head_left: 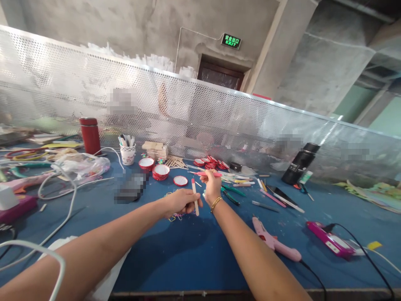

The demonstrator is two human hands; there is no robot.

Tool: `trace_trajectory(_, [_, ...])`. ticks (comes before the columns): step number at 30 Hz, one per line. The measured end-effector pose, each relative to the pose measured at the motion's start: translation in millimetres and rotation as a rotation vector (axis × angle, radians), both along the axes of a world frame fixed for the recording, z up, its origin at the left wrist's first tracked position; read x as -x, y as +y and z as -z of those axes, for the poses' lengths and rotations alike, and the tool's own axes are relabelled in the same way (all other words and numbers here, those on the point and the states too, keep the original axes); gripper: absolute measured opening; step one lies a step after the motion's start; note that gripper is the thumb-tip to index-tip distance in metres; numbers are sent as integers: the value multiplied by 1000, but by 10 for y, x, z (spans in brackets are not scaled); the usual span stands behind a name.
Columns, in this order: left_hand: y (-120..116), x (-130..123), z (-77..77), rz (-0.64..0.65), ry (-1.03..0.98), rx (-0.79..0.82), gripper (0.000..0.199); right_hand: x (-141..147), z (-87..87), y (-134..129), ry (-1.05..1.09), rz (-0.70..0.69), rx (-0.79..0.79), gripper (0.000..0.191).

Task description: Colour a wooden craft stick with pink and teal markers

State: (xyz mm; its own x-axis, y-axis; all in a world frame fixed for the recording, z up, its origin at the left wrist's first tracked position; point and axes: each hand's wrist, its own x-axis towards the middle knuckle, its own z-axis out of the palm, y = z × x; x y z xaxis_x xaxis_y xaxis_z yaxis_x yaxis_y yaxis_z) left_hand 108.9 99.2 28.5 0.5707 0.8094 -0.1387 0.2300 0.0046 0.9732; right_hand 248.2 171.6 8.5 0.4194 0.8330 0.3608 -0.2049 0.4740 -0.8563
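Note:
Between the fingers of my left hand (182, 201) is a flat wooden craft stick (195, 198), held nearly upright, its top end pinkish red. My right hand (212, 184), with a gold bracelet at the wrist, grips a pink pen-like tool (203, 174) lying almost level. Its thin tip points left, just above the stick's coloured end; whether they touch I cannot tell. Under my left hand, partly hidden, lie colourful small loops (175, 216). Beyond my hands sits a round white disc with a red rim (180, 180), close to a stack of similar ones (161, 172).
A pink glue gun (275, 242) and a magenta power strip (332, 239) lie at right, with cables. Green-handled pliers (232, 194) are beside my right hand. A black bottle (300, 163), a red thermos (90, 136) and a pen cup (127, 152) stand before a perforated metal screen (194, 108).

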Motion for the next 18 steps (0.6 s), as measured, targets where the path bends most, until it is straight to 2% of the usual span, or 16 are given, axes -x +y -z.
trace_trajectory(4, [-151,-11,-57,323,109,4,45,27,3,-20,-101,-9,-2,22])
trace_trajectory(6, [-194,-20,-84,403,170,21,46,33,-3,-28,-147,-10,-36,21])
trace_trajectory(13, [-163,-40,-58,416,194,18,41,-162,-46,131,-75,5,-108,24])
trace_trajectory(15, [-164,-44,-48,435,197,26,39,-217,-76,213,-27,27,-45,18])
trace_trajectory(18, [-177,-43,-49,467,214,37,38,-266,-175,344,21,19,98,21])
